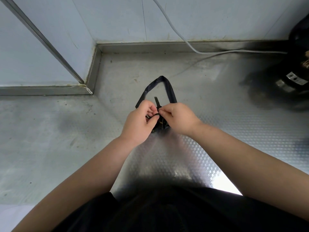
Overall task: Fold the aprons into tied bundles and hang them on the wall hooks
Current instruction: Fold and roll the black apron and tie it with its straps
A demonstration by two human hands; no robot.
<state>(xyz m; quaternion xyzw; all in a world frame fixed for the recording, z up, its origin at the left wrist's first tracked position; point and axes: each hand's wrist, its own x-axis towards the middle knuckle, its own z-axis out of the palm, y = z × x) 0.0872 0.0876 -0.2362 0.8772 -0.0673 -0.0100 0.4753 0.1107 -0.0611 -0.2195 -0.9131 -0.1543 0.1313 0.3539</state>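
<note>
Hidden mostly beneath left hand (138, 122) and right hand (179, 118): apron (164, 126), bar its loop (169, 89) and one strap end (156, 101). Too small to tell: strap crossing between the hands. Blurred and cut off at counter's (184, 158) right edge: black appliance (299, 67), label (294, 79) unreadable.

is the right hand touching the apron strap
Touching. The head view shows the right hand pinching the dark apron strap between its fingertips, with no gap visible.

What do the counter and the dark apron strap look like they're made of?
Counter: likely stainless steel, with a brushed grey sheen and an embossed diamond pattern catching glare. Apron strap: seemingly woven fabric, dark navy or black, mostly matte. It lies limp and creases at the bend.
</note>
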